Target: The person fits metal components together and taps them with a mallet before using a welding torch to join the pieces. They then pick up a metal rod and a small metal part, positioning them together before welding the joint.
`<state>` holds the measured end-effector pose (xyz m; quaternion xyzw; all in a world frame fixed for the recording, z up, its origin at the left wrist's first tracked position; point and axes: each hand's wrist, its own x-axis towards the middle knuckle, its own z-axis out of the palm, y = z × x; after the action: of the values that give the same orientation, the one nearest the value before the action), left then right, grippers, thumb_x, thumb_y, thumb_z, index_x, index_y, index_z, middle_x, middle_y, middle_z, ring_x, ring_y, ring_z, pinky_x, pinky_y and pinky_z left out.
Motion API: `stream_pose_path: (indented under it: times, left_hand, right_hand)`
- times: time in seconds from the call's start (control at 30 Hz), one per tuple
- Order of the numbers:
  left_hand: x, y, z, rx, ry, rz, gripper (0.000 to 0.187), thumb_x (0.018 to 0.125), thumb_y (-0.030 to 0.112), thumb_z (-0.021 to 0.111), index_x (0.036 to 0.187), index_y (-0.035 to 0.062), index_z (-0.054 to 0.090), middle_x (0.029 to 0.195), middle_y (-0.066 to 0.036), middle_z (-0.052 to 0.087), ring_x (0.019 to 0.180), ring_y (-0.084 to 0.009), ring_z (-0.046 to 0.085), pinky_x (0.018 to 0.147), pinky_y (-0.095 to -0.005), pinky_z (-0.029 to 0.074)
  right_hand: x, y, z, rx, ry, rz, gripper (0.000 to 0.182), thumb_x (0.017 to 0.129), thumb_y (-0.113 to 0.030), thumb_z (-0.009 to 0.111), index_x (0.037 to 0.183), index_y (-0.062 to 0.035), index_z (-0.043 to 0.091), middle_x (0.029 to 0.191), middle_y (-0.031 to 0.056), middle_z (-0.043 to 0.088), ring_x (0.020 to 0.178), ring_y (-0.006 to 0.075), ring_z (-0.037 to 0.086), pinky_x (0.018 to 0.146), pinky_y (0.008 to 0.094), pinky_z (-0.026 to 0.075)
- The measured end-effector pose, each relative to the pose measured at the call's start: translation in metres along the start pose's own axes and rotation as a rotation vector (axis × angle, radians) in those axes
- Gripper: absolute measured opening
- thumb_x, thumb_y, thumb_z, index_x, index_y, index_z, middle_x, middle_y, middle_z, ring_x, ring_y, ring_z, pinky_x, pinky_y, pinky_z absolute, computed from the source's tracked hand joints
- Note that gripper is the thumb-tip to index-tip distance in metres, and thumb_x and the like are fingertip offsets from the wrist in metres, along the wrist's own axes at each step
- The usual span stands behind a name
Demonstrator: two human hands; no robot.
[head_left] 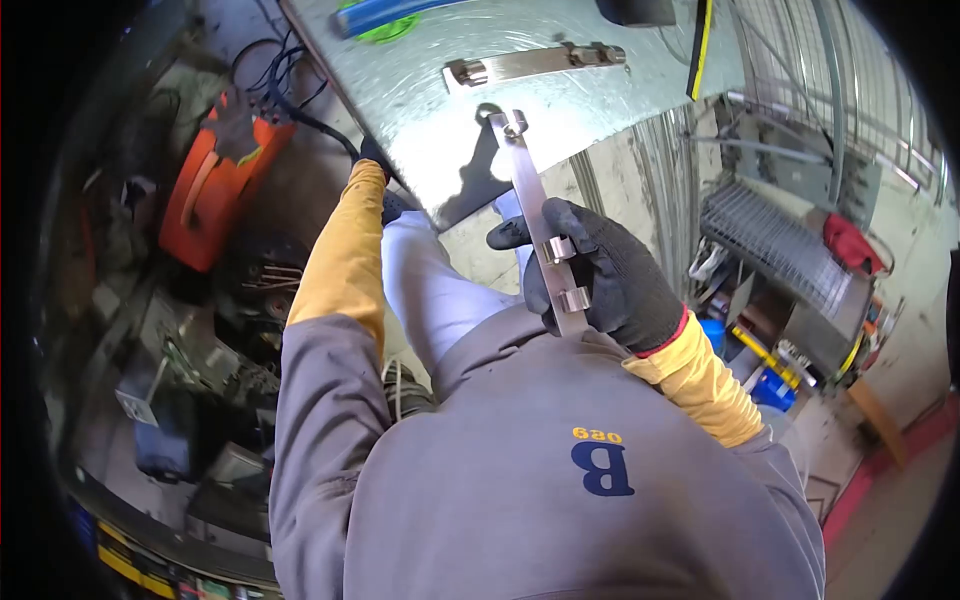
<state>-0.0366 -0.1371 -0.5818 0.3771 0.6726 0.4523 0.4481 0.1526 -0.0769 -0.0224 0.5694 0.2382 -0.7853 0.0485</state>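
Observation:
My right hand (pixel 598 270), in a black glove, grips a long flat metal bar (pixel 530 185) with small clips along it. The bar stands nearly upright in front of my chest and its top end reaches the edge of a galvanized metal table (pixel 430 110). My left hand (pixel 378 165), also in a black glove, reaches down past the table's left edge. It sits at a black cable (pixel 310 120); most of the hand is hidden by my yellow sleeve. A second, similar metal bar (pixel 535 64) lies flat on the table.
An orange machine (pixel 215 185) with black cables stands on the floor at left. A blue and green object (pixel 378 17) lies at the table's far edge. A wire rack (pixel 775 245) and cluttered shelves stand at right. Tools and parts crowd the floor below left.

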Motion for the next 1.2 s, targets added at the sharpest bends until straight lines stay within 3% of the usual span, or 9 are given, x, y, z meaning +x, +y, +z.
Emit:
stream_pose_path:
  times: [0.27, 0.43, 0.6, 0.63, 0.67, 0.73, 0.83, 0.93, 1.2]
  left_hand:
    - [-0.022, 0.023, -0.007, 0.375, -0.093, -0.060, 0.058, 0.092, 0.027, 0.065, 0.144, 0.0045, 0.055, 0.120, -0.028, 0.069, 0.113, -0.0444, 0.066, 0.093, -0.0458, 0.053]
    - [-0.038, 0.037, -0.024, 0.439, -0.053, -0.041, 0.056, 0.092, 0.026, 0.064, 0.142, 0.0039, 0.057, 0.122, -0.028, 0.069, 0.114, -0.0447, 0.066, 0.094, -0.0460, 0.053]
    - [-0.071, 0.029, -0.063, 0.551, 0.102, 0.122, 0.053, 0.092, 0.025, 0.064, 0.140, 0.0034, 0.059, 0.124, -0.028, 0.068, 0.115, -0.0450, 0.065, 0.094, -0.0462, 0.053]
    - [-0.095, 0.136, -0.081, 0.188, 0.174, -0.211, 0.049, 0.094, 0.024, 0.062, 0.139, 0.0039, 0.060, 0.121, -0.025, 0.070, 0.113, -0.0438, 0.067, 0.092, -0.0453, 0.053]
    - [-0.105, 0.168, -0.090, 0.397, 0.259, -0.178, 0.048, 0.096, 0.025, 0.063, 0.141, 0.0050, 0.060, 0.108, -0.018, 0.073, 0.104, -0.0332, 0.070, 0.088, -0.0400, 0.053]
    - [-0.144, 0.186, -0.107, -0.103, 0.397, -0.329, 0.051, 0.097, 0.026, 0.065, 0.143, 0.0042, 0.058, 0.110, -0.012, 0.073, 0.101, -0.0198, 0.068, 0.088, -0.0337, 0.052]
    - [-0.200, 0.237, -0.130, -0.143, 0.515, -0.545, 0.051, 0.100, 0.013, 0.059, 0.148, -0.0047, 0.051, 0.131, -0.015, 0.067, 0.115, -0.0223, 0.065, 0.097, -0.0338, 0.051]
    - [-0.238, 0.267, -0.136, -0.101, 0.677, -0.359, 0.050, 0.100, 0.014, 0.060, 0.146, -0.0045, 0.053, 0.133, -0.013, 0.066, 0.111, -0.0142, 0.062, 0.099, -0.0289, 0.049]
    - [-0.243, 0.392, -0.103, -0.096, 0.745, -0.220, 0.048, 0.102, 0.007, 0.059, 0.148, -0.0041, 0.051, 0.137, -0.012, 0.063, 0.114, -0.0150, 0.061, 0.101, -0.0289, 0.048]
  right_hand:
    - [-0.001, -0.005, -0.001, 0.006, -0.054, -0.065, 0.058, 0.111, -0.046, 0.041, 0.127, 0.0065, 0.061, 0.066, 0.0086, 0.061, 0.054, 0.0164, 0.057, 0.052, 0.0289, 0.048]
    - [0.012, 0.004, -0.023, -0.297, -0.144, -0.263, 0.056, 0.110, -0.046, 0.043, 0.116, 0.0050, 0.067, 0.069, 0.0053, 0.062, 0.059, 0.0127, 0.058, 0.057, 0.0266, 0.047]
    - [0.021, -0.003, -0.033, -0.288, -0.135, -0.107, 0.049, 0.108, -0.042, 0.048, 0.110, 0.0024, 0.070, 0.071, 0.0041, 0.063, 0.062, 0.0111, 0.059, 0.060, 0.0262, 0.047]
    - [0.022, -0.005, -0.034, -0.259, -0.114, -0.100, 0.049, 0.107, -0.042, 0.049, 0.109, 0.0017, 0.070, 0.071, 0.0039, 0.062, 0.062, 0.0111, 0.059, 0.060, 0.0259, 0.047]
    - [0.024, -0.006, -0.036, -0.231, -0.095, -0.091, 0.048, 0.107, -0.041, 0.049, 0.108, 0.0009, 0.071, 0.070, 0.0037, 0.062, 0.061, 0.0111, 0.058, 0.060, 0.0256, 0.046]
    - [0.027, -0.008, -0.042, -0.259, -0.124, -0.082, 0.051, 0.106, -0.044, 0.048, 0.106, 0.0006, 0.072, 0.069, 0.0038, 0.061, 0.060, 0.0112, 0.058, 0.060, 0.0250, 0.046]
    - [0.034, -0.009, -0.059, -0.425, -0.136, -0.124, 0.059, 0.106, -0.049, 0.044, 0.106, 0.0015, 0.073, 0.067, 0.0046, 0.061, 0.058, 0.0120, 0.056, 0.062, 0.0274, 0.046]
    - [0.036, -0.014, -0.072, -0.428, -0.162, -0.124, 0.047, 0.103, -0.043, 0.057, 0.105, 0.0012, 0.071, 0.068, 0.0065, 0.062, 0.060, 0.0139, 0.060, 0.059, 0.0284, 0.047]
    - [0.046, -0.009, -0.113, -0.459, -0.312, -0.286, 0.042, 0.104, -0.039, 0.058, 0.119, -0.0010, 0.069, 0.097, 0.0103, 0.071, 0.078, 0.0156, 0.068, 0.076, 0.0281, 0.056]
